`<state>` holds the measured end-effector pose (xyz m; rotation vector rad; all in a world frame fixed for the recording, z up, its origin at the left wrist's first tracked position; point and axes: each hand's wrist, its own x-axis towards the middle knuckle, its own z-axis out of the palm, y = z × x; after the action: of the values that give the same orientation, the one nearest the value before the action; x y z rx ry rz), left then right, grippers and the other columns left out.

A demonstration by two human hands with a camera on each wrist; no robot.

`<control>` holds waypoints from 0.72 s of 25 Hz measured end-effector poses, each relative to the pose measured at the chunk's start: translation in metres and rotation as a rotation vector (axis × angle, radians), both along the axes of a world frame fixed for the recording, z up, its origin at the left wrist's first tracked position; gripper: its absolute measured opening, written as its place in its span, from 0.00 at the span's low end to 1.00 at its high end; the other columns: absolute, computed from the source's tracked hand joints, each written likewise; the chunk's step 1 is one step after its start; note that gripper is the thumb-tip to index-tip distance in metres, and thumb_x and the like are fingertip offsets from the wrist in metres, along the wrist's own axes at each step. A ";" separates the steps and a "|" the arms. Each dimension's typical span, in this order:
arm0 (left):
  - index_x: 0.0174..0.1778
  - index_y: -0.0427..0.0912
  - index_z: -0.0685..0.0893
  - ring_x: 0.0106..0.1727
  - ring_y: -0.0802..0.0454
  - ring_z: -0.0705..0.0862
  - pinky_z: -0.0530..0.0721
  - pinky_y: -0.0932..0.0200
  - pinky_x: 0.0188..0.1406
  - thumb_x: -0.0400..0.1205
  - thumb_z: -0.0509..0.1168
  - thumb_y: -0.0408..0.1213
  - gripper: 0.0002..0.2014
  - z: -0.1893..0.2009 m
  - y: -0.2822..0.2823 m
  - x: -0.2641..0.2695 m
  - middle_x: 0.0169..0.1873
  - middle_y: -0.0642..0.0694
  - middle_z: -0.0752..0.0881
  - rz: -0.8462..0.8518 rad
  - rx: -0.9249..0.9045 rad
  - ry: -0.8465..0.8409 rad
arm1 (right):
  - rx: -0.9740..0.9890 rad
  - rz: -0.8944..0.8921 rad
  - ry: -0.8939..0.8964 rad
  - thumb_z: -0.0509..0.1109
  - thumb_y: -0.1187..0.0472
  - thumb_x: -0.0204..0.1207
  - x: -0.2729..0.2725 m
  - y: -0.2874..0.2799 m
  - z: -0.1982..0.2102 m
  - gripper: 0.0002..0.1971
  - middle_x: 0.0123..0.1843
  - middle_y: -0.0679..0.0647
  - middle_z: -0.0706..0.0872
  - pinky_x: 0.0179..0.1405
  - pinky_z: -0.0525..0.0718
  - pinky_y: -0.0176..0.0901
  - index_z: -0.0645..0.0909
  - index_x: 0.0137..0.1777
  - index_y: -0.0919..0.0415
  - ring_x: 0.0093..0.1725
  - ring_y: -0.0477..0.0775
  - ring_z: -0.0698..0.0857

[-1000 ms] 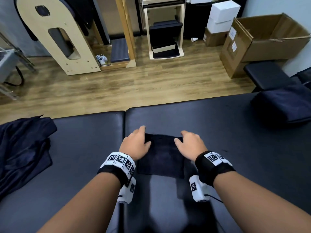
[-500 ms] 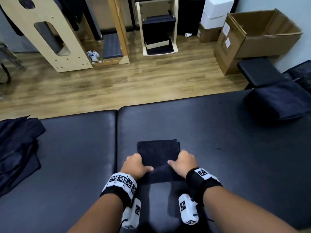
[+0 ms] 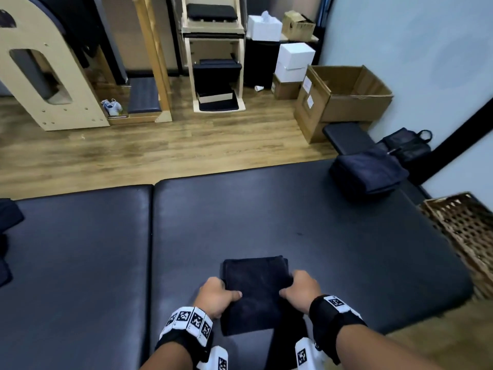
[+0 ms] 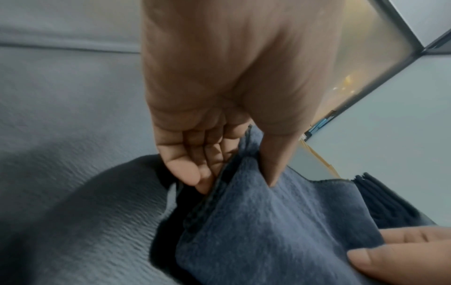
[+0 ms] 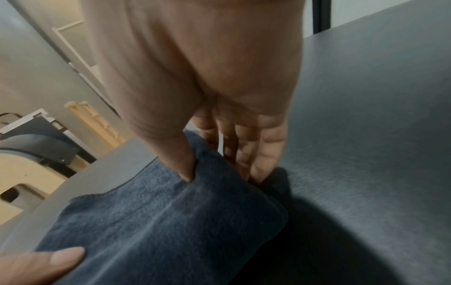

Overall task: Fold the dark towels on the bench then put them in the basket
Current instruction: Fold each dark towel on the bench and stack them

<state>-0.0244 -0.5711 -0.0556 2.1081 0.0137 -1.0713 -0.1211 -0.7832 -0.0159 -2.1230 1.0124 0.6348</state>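
A folded dark towel [image 3: 254, 287] lies near the front edge of the black padded bench [image 3: 293, 209]. My left hand [image 3: 217, 295] pinches its left side, thumb on top and fingers underneath, as the left wrist view shows on the blue-grey towel [image 4: 268, 221]. My right hand [image 3: 300, 291] pinches the right side the same way; the right wrist view shows the thumb pressed into the towel [image 5: 158, 212]. A woven basket [image 3: 464, 236] stands past the bench's right end. A stack of folded dark towels [image 3: 365, 172] sits at the far right corner.
Unfolded dark towels [image 3: 6, 236] lie at the bench's left edge. A seam [image 3: 150, 249] divides the two bench pads. Beyond the bench are wood floor, cardboard boxes [image 3: 344, 97], a black bag [image 3: 408, 145] and wooden equipment [image 3: 45, 76].
Both hands slid from the towel's far edge back toward me and now pinch its sides. The towel's near part has lifted off the bench. The head view swung right, showing the basket.
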 end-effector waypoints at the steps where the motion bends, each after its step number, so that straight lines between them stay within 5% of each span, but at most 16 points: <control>1: 0.40 0.34 0.88 0.32 0.45 0.87 0.82 0.58 0.24 0.60 0.75 0.51 0.24 0.005 -0.010 -0.002 0.30 0.43 0.88 -0.009 -0.014 0.004 | 0.004 -0.023 -0.004 0.72 0.56 0.65 -0.007 -0.009 0.003 0.13 0.48 0.52 0.88 0.52 0.88 0.49 0.82 0.50 0.56 0.50 0.56 0.87; 6: 0.37 0.34 0.85 0.25 0.46 0.83 0.79 0.56 0.23 0.59 0.75 0.51 0.23 0.029 -0.082 -0.005 0.26 0.43 0.84 -0.046 -0.060 -0.038 | -0.010 -0.177 -0.137 0.71 0.59 0.64 -0.023 -0.073 0.021 0.08 0.41 0.52 0.89 0.41 0.84 0.42 0.83 0.42 0.60 0.44 0.53 0.88; 13: 0.32 0.44 0.73 0.25 0.50 0.74 0.71 0.57 0.25 0.67 0.77 0.45 0.18 0.054 -0.241 0.000 0.25 0.45 0.76 0.167 -0.189 -0.109 | -0.039 -0.233 -0.341 0.72 0.60 0.66 -0.007 -0.220 0.040 0.07 0.37 0.51 0.90 0.43 0.78 0.41 0.86 0.41 0.61 0.47 0.58 0.87; 18: 0.36 0.40 0.81 0.33 0.49 0.83 0.81 0.53 0.35 0.74 0.76 0.38 0.10 0.090 -0.373 0.013 0.31 0.44 0.87 0.358 -0.294 -0.206 | -0.002 -0.169 -0.462 0.73 0.59 0.67 0.019 -0.357 0.088 0.10 0.44 0.50 0.93 0.45 0.78 0.40 0.89 0.49 0.55 0.49 0.55 0.87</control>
<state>-0.0114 -0.9438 0.0348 1.8504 0.1216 -0.6016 -0.1023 -1.1406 0.0719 -2.0248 0.9119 0.0517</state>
